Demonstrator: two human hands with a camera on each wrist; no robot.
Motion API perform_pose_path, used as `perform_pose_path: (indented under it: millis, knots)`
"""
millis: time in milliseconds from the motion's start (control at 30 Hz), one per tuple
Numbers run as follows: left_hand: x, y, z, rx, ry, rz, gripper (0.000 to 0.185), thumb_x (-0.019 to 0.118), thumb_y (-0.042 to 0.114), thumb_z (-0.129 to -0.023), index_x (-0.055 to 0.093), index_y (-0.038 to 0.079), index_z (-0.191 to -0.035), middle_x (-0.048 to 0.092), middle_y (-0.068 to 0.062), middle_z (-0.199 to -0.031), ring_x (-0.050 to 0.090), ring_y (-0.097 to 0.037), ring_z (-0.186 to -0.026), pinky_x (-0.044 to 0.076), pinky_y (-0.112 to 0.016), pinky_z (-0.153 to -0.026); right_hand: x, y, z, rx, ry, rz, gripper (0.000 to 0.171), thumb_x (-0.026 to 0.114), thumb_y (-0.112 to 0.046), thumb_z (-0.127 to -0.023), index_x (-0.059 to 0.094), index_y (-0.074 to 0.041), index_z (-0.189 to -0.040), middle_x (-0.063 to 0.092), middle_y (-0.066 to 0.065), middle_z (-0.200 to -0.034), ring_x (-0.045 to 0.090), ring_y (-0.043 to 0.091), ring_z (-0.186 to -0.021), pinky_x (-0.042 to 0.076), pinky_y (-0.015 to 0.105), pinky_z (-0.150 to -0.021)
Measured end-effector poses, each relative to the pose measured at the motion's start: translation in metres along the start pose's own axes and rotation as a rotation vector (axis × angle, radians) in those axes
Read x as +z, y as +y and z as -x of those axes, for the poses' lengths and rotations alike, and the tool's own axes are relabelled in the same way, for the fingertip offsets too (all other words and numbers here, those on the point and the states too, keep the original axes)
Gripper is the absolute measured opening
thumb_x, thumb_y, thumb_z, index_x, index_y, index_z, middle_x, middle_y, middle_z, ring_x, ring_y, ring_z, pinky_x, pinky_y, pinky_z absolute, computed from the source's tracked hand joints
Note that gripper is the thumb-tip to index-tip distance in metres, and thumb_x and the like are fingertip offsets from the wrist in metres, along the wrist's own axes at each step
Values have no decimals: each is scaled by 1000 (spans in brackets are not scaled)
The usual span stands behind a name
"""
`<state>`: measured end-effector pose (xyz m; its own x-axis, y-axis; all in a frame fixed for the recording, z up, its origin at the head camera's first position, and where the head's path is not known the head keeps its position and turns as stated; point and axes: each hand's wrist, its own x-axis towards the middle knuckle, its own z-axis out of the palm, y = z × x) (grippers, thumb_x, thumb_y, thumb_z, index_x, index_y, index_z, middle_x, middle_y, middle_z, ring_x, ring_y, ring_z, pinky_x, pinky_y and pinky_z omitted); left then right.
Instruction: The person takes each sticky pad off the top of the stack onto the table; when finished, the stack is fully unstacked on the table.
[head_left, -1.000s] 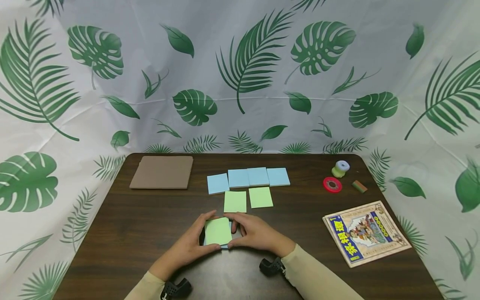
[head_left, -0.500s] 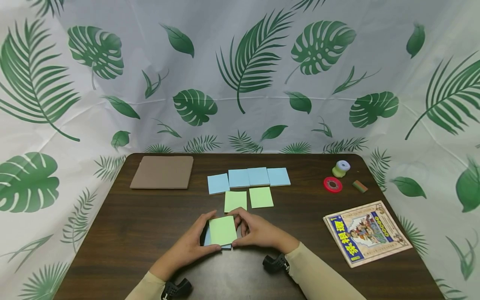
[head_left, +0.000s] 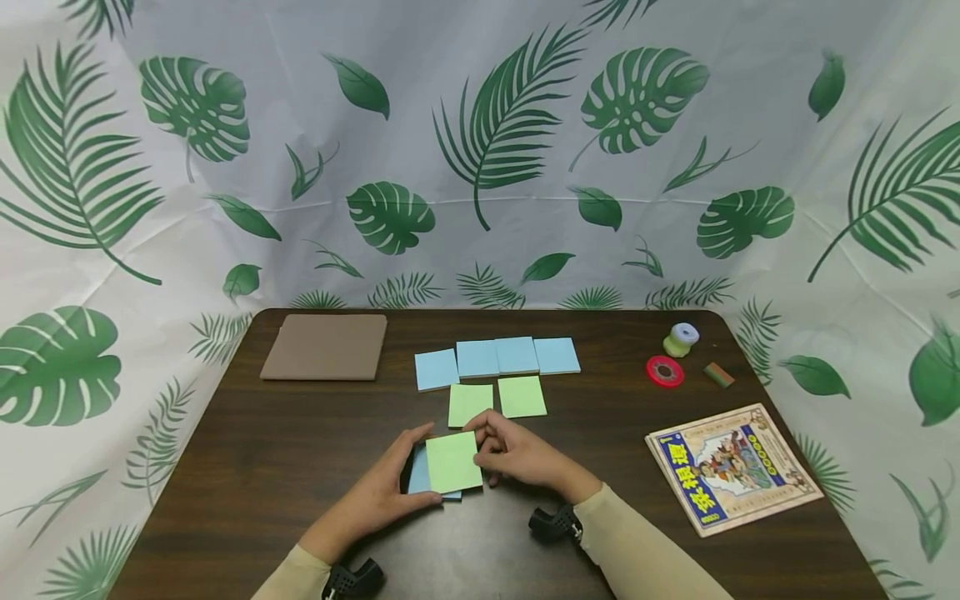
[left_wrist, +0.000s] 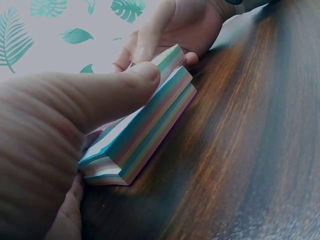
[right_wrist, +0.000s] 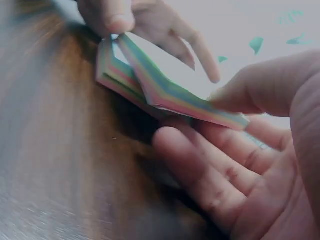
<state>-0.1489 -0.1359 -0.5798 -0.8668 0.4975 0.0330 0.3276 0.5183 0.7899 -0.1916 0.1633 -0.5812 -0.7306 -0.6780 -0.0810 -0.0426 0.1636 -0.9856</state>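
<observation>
While the pad (head_left: 429, 477) is being pinned by the curled left hand (head_left: 390, 490), its green top wad (head_left: 453, 462), pinched by the right hand (head_left: 517, 454), is being slid rightward, baring blue sheets.

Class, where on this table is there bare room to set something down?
Free: left of the left hand, below the brown board; and between the green notes and the booklet. Crowded: around the pad and the blue notes.
</observation>
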Motion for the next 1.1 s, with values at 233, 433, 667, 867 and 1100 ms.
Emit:
perform_pose_path:
  millis: [233,433,667,867,1100]
  knots:
    - [1,-2,0,22,12,-19,104,92,42,-89,32,19,-171,51,-7,-162,53,-26,-144,46,-56,-116,7,1,0,-47,141,-26,39,73,-20,-107,52,-10,-139,58,7,-98,65,21,-66,63,46,-64]
    - [2,-2,-1,114,36,-57,105,96,33,-86,34,18,-170,57,-1,-155,57,-16,-132,50,-44,-111,-1,4,2,-150,385,-58,34,65,-10,-109,57,-6,-142,51,8,-104,48,9,-59,50,32,-48]
    - [4,-4,-1,170,38,-103,111,99,28,-82,33,15,-170,57,-2,-157,56,-16,-130,51,-42,-108,-23,8,4,-296,749,84,29,60,0,-108,71,-8,-134,67,15,-124,62,12,-93,51,25,-76]
    - [4,-2,-1,148,31,-117,108,97,25,-85,32,19,-171,56,-2,-156,55,-15,-125,53,-41,-103,-45,12,8,-258,1034,166,24,63,-4,-108,78,-11,-125,73,8,-128,65,20,-116,46,26,-97]
    - [4,0,0,142,29,-119,107,96,25,-85,32,18,-171,56,-1,-156,54,-15,-125,52,-41,-103,-69,12,17,-146,1235,286,21,69,-4,-102,75,-7,-121,67,15,-126,63,32,-121,45,46,-100]
